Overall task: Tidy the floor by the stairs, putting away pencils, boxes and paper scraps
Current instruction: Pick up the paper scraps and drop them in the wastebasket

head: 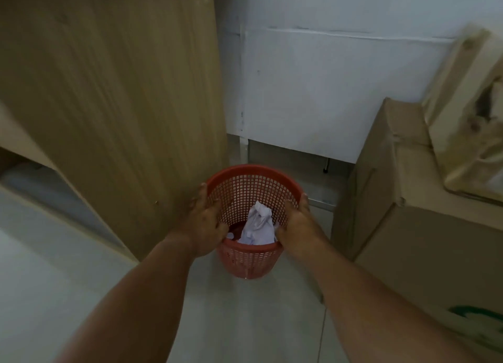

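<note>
A red mesh waste basket sits low over the pale floor, between a wooden panel and cardboard boxes. Crumpled white paper lies inside it. My left hand grips the basket's left rim, thumb inside and fingers outside. On the opposite rim my right hand grips the same way. Whether the basket rests on the floor or hangs just above it cannot be told. No pencils are in view.
A tall wooden panel stands at the left, close to the basket. Large cardboard boxes are stacked at the right. A white wall closes the back. Pale floor tiles stretch toward me.
</note>
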